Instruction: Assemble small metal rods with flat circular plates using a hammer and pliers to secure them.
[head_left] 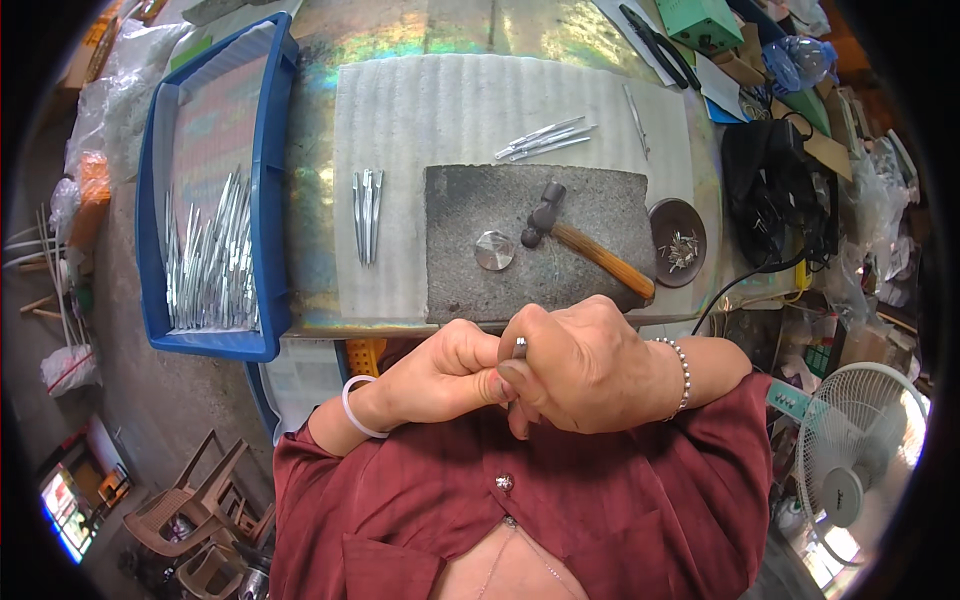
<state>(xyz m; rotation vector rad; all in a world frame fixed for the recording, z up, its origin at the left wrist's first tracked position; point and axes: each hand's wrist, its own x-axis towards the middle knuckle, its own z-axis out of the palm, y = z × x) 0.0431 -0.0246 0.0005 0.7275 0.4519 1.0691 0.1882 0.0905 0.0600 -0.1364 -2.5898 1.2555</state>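
Close to my chest, my left hand [452, 373] and my right hand [590, 372] meet, fingers closed. Between them is a slim metal piece [519, 347]; only its silver tip shows, the rest hidden by my fingers. The right thumb and curled forefinger press on it, while the left fingertips pinch just beside. Beyond my hands lies a dark grey slab [455, 205]. On it rest a ball-peen hammer [590, 250] with a wooden handle and a round, faceted silver disc [494, 251]. Several slim silver metal pieces [367, 218] stand lined up left of the slab.
A blue tray [270, 190] of slim metal pieces [212, 265] is at left. White foam sheet [400, 110] underlies the slab, with more metal pieces [545, 138] behind. A brown bowl [670, 214] holds tiny pins. Pliers [655, 45] lie far right; a fan [850, 480] stands near right.
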